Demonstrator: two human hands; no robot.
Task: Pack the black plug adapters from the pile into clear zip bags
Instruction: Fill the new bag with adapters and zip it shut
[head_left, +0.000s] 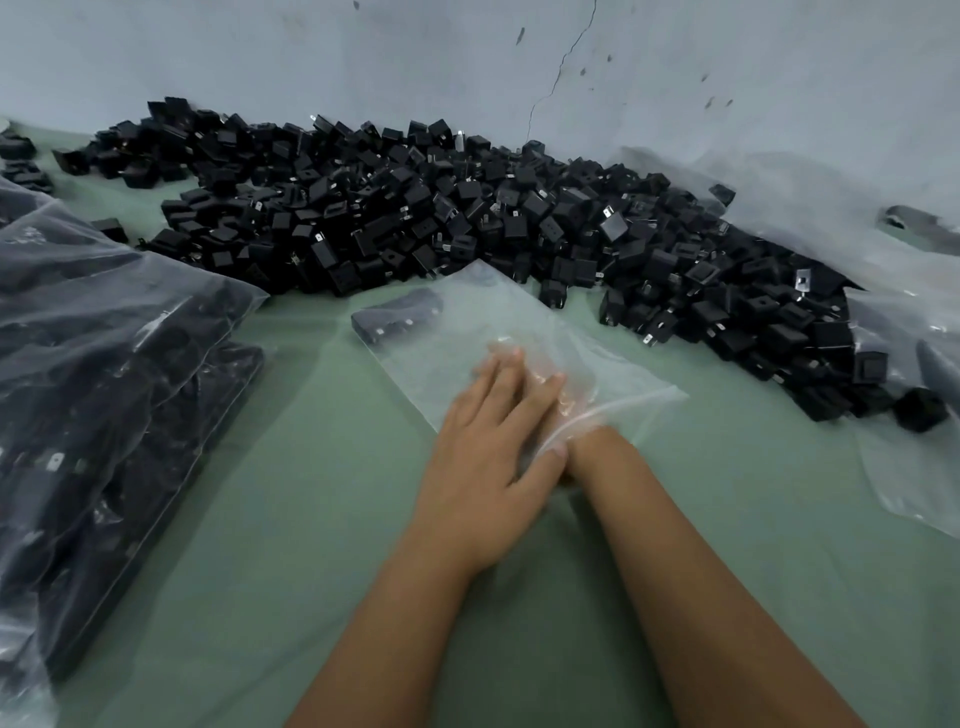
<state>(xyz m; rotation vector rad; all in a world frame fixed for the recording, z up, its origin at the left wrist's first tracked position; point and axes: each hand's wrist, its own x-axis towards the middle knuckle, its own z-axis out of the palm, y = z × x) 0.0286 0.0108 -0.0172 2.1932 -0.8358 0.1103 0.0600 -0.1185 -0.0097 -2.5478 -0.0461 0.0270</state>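
Green matte tabletop (291, 519) against a cracked pale grey wall (467, 57). Right hand (550, 395) is inside the mouth of a clear flat zip bag (498, 332), seen blurred through the film; whether its fingers hold anything I cannot tell. Left hand (485, 452) lies on top of the bag near the opening, fingers straight, thumb against the bag's edge, pinning the film to the table. At the bag's far closed end, a few black plug adapters (397, 314) lie together. Just beyond, touching the bag's far corner, the long pile of loose black plug adapters (467, 208) runs along the wall. Left of the hands, large filled clear bags of black adapters (104, 389); right, loose clear plastic sheeting (904, 364) under the pile's end. Risks, judged: thin film could bunch or tear on metal prongs if the right hand pushes hard; adapters could slide back toward the mouth if the bag is lifted before sealing; the bag's far corner may snag pile pieces and drag them.
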